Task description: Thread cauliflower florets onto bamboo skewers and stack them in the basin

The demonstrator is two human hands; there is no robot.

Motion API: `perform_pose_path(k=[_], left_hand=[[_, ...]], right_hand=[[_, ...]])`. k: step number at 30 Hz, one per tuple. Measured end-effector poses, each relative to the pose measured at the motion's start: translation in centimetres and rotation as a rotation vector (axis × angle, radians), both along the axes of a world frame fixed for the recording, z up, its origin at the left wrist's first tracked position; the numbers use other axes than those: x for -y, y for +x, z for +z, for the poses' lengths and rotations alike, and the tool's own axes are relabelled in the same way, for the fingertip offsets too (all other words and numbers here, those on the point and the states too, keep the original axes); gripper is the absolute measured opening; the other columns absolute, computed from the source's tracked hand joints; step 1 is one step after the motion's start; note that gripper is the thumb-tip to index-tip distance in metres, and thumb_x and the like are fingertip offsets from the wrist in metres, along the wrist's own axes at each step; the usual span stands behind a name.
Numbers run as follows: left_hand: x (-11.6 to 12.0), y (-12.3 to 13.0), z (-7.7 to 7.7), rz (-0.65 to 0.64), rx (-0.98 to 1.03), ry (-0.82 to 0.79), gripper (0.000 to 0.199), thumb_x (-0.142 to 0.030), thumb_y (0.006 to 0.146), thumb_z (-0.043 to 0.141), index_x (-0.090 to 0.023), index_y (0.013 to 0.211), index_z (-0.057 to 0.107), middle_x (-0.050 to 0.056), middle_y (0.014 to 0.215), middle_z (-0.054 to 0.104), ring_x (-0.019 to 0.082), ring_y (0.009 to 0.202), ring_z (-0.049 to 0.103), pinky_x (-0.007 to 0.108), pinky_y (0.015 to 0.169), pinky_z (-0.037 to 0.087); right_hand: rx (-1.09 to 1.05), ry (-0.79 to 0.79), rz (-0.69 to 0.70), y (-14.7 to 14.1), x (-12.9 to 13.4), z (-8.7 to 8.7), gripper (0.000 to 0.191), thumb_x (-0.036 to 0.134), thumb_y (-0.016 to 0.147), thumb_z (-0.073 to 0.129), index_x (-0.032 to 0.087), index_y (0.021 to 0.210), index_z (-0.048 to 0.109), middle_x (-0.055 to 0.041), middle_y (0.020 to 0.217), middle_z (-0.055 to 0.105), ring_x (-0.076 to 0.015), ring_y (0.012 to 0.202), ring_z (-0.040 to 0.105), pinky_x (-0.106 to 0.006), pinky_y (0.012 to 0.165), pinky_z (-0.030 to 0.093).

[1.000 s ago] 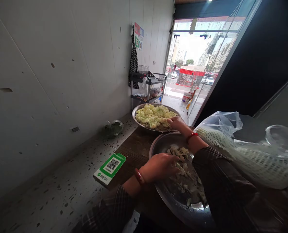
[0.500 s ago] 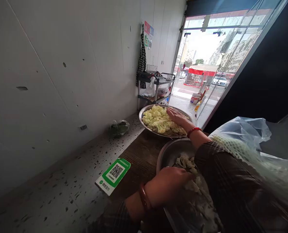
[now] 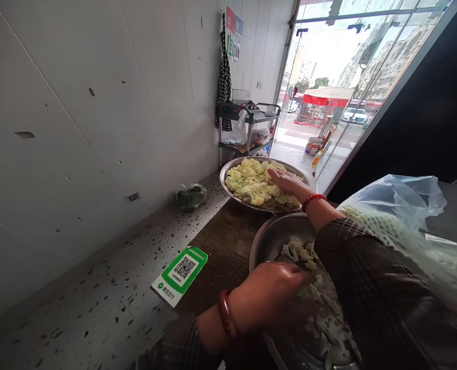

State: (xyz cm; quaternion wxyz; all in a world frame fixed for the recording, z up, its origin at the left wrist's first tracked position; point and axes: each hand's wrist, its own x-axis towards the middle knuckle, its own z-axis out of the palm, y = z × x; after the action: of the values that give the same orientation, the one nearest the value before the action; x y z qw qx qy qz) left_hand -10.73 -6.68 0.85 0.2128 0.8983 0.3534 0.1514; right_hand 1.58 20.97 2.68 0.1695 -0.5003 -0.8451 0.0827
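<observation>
My right hand [image 3: 288,184] is stretched flat, fingers extended, against the right side of a heap of pale cauliflower florets [image 3: 251,177]. They fill a wide metal bowl [image 3: 225,186] at the far end of the wooden table. Closer to me is a second metal bowl [image 3: 256,249], holding more florets [image 3: 299,252] that look wet and lie low inside. Over its left rim reaches my left hand [image 3: 269,293], fingers bent down into the bowl. Blur and shadow smear those fingertips, so any floret in them is hidden. My right forearm covers part of the near bowl.
A green-and-white QR code card [image 3: 184,272] lies at the left edge of the dark table [image 3: 228,241]. To the right is a clear plastic bag [image 3: 398,205] with pale netting. A cart [image 3: 249,118] and a bagged green item [image 3: 189,198] stand by the wall.
The view has tilted down slightly. My right hand stays on the cauliflower heap with its fingers still extended. My left hand stays over the near bowl, its fingers shifted slightly.
</observation>
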Motion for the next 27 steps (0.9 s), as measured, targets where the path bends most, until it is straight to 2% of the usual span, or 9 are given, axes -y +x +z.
perform_pose_path(k=[4,6,11,14,17,19,22,24,27], left_hand=[[0.1,0.3,0.2,0.022,-0.034,-0.004,0.046,-0.046,0.091,0.060,-0.022,0.130,0.064,0.008,0.104,0.074,0.024,0.094,0.071,0.031,0.080,0.054],[0.1,0.3,0.2,0.038,-0.041,-0.006,0.045,-0.045,0.091,0.061,-0.022,0.129,0.065,0.008,0.108,0.075,0.025,0.097,0.072,0.031,0.082,0.054],[0.0,0.3,0.1,0.063,-0.048,-0.033,0.045,-0.043,0.090,0.063,-0.025,0.131,0.064,0.007,0.116,0.074,0.026,0.103,0.072,0.033,0.086,0.055],[-0.1,0.4,0.1,0.079,-0.062,-0.064,0.047,-0.042,0.088,0.065,-0.025,0.132,0.064,0.007,0.118,0.074,0.026,0.106,0.071,0.033,0.089,0.055],[0.0,0.6,0.1,0.103,-0.072,-0.056,0.043,-0.041,0.088,0.066,-0.024,0.128,0.066,0.007,0.115,0.075,0.025,0.105,0.071,0.032,0.090,0.055],[0.1,0.7,0.2,0.113,-0.070,-0.032,0.040,-0.040,0.088,0.066,-0.024,0.125,0.067,0.007,0.112,0.075,0.025,0.104,0.071,0.032,0.091,0.054],[0.2,0.8,0.3,0.131,-0.053,-0.018,0.037,-0.037,0.088,0.066,-0.023,0.122,0.068,0.007,0.110,0.075,0.023,0.101,0.071,0.032,0.091,0.054],[0.1,0.9,0.3,0.145,-0.039,-0.020,0.037,-0.036,0.088,0.066,-0.022,0.122,0.069,0.007,0.107,0.075,0.022,0.098,0.071,0.031,0.091,0.053],[-0.4,1.0,0.1,0.143,0.003,-0.028,0.040,-0.034,0.088,0.066,-0.018,0.124,0.068,0.007,0.107,0.075,0.021,0.097,0.070,0.031,0.090,0.053]], right_hand=[[-0.012,-0.014,-0.013,-0.8,1.1,1.2,0.065,0.058,0.105,0.026,0.019,0.153,0.045,-0.0099,0.167,0.030,-0.0264,0.156,0.020,-0.046,0.126,0.018],[-0.017,-0.028,0.010,-1.2,1.7,1.4,0.061,0.056,0.106,0.029,0.020,0.152,0.047,-0.0089,0.166,0.033,-0.0256,0.155,0.024,-0.044,0.126,0.019],[-0.034,-0.074,0.065,-2.2,2.4,1.1,0.054,0.055,0.105,0.034,0.024,0.137,0.064,-0.0069,0.153,0.054,-0.0259,0.144,0.046,-0.039,0.121,0.031],[-0.063,-0.070,0.063,-2.4,2.8,2.0,0.054,0.056,0.104,0.037,0.023,0.136,0.065,-0.0075,0.150,0.057,-0.0246,0.142,0.049,-0.036,0.119,0.034],[-0.121,-0.015,0.029,-1.4,4.0,3.9,0.058,0.055,0.106,0.030,0.020,0.140,0.062,-0.0093,0.152,0.055,-0.0232,0.145,0.045,-0.037,0.121,0.031],[-0.167,0.033,-0.008,0.5,5.5,5.1,0.060,0.053,0.107,0.023,0.020,0.142,0.060,-0.0096,0.153,0.053,-0.0231,0.146,0.043,-0.039,0.123,0.028],[-0.219,0.090,-0.061,5.1,9.4,6.3,0.062,0.053,0.107,0.021,0.021,0.138,0.063,-0.0091,0.148,0.059,-0.0246,0.143,0.047,-0.039,0.121,0.032],[-0.256,0.122,-0.081,9.0,12.9,6.3,0.062,0.053,0.106,0.022,0.020,0.137,0.064,-0.0092,0.145,0.061,-0.0246,0.141,0.050,-0.038,0.120,0.034],[-0.364,0.206,-0.158,15.5,19.0,4.9,0.060,0.050,0.106,0.024,0.017,0.139,0.061,-0.0120,0.144,0.062,-0.0244,0.136,0.055,-0.042,0.119,0.037]])
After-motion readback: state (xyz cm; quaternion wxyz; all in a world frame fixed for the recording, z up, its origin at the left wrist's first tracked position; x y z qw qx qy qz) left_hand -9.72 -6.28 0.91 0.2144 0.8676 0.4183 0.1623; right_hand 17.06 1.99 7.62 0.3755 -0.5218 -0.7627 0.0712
